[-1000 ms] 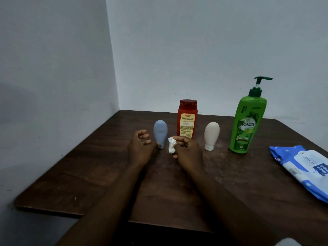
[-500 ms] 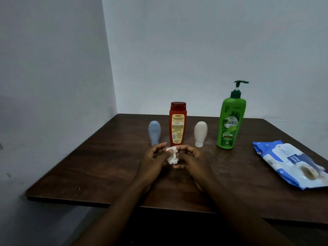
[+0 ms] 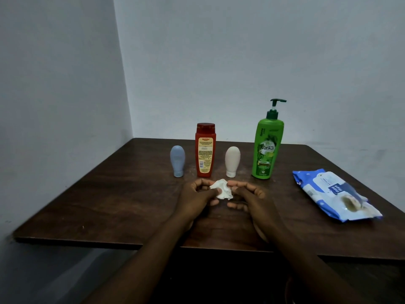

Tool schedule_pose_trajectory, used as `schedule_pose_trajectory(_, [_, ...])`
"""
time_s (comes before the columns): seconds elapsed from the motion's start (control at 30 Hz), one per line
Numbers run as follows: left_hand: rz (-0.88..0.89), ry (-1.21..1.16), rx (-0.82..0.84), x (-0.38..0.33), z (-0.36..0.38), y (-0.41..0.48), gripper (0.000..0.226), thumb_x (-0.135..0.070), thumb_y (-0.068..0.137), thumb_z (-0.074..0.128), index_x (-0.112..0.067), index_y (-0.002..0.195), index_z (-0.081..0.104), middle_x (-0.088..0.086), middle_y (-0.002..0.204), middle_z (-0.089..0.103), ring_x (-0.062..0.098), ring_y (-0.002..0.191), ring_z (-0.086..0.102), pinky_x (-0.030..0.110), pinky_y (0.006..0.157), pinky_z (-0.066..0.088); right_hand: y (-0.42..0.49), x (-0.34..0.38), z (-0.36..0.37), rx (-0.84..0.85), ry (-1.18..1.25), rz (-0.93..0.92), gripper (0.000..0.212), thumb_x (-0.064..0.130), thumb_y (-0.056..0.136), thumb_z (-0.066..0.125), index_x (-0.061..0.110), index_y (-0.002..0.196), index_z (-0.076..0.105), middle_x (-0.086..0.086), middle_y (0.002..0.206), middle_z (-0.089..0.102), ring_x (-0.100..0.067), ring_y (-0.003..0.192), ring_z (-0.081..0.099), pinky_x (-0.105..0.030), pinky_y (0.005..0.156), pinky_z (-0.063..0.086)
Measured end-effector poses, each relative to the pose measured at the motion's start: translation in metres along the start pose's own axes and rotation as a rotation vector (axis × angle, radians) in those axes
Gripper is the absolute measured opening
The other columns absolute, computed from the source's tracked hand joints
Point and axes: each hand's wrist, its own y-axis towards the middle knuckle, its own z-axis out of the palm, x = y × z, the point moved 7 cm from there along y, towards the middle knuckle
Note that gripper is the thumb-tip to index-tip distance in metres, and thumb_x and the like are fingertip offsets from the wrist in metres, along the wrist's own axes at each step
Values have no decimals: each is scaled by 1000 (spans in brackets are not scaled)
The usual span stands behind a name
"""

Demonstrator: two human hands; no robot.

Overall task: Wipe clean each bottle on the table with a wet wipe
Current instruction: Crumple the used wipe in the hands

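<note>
Several bottles stand upright in a row at the back of the dark wooden table (image 3: 109, 200): a small blue tube (image 3: 177, 160), a red bottle (image 3: 205, 150), a small white tube (image 3: 232, 158) and a tall green pump bottle (image 3: 267, 145). Just in front of the red bottle, a crumpled white wet wipe (image 3: 221, 189) is pinched between both hands. My left hand (image 3: 196, 198) grips its left side with thumb and fingers. My right hand (image 3: 249, 197) holds its right side. Neither hand touches a bottle.
A blue and white pack of wet wipes (image 3: 335, 194) lies flat on the table's right side. Grey walls meet in a corner behind the table. The table's near edge runs just under my forearms.
My left hand let go of the blue tube and came to the wipe. Both hands drew back toward me from the bottle row and now hold the wipe together.
</note>
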Motion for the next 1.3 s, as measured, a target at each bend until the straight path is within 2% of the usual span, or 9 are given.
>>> schedule_pose_trajectory(0.2, [15,42,-10,-1,4,3,18,-6,87,73,-15,102,70,5,98,75,14,74,71,26,69,59,-10,9,0,39,-131,-79,45,2,73,83,18,114,71,3,103,77,-14,94,74,-29,81,58])
schedule_pose_trajectory(0.37, [56,81,38,-2,8,1,22,-6,89,70,-20,105,71,4,98,76,12,68,68,28,70,57,-12,11,-1,11,-172,-97,44,4,72,84,21,111,72,2,97,78,-15,90,74,-29,78,59])
schedule_pose_trajectory(0.53, [74,27,134,-5,16,-6,23,2,91,63,-14,104,74,7,108,74,17,87,72,25,73,60,-12,10,-3,-12,-94,-67,32,4,79,79,17,108,74,-4,94,78,-18,86,75,-27,73,59])
schedule_pose_trajectory(0.73, [117,-23,272,-3,30,-14,35,6,84,64,-18,104,78,4,110,76,22,106,71,38,93,57,-13,13,-12,-132,-35,-72,19,-2,87,67,11,99,76,-8,88,78,-14,77,75,-19,60,56])
schedule_pose_trajectory(0.9, [151,-33,115,-5,42,-18,21,-8,84,77,-11,105,75,5,97,79,17,92,75,25,81,60,-25,13,-23,-67,59,-12,27,-4,90,62,15,102,76,-9,100,77,-19,91,74,-21,74,59])
schedule_pose_trajectory(0.97, [130,-103,95,-3,52,-20,23,-11,83,78,-7,106,74,9,94,79,19,85,74,26,76,61,-38,21,-34,-80,-46,-67,30,-4,85,68,23,98,74,-1,97,78,-9,88,74,-17,73,56])
schedule_pose_trajectory(1.07, [89,-168,99,3,76,-31,21,-20,87,75,-6,103,73,14,89,77,18,79,71,29,69,61,-58,38,-57,-194,-320,-184,21,15,81,80,29,95,73,10,92,78,-1,86,72,-16,77,54])
schedule_pose_trajectory(1.13, [92,-204,137,3,96,-46,23,-25,91,72,-7,105,71,13,95,77,18,82,73,30,68,61,-75,48,-67,-203,-375,-238,13,22,82,79,27,94,75,11,85,77,-1,79,71,-16,72,54])
schedule_pose_trajectory(1.3, [206,-226,197,11,138,-97,18,-13,93,68,-10,110,64,14,94,74,16,76,72,25,57,57,-126,50,-112,-256,-258,-219,11,6,78,78,15,82,77,-3,74,77,-10,63,70,-19,55,54])
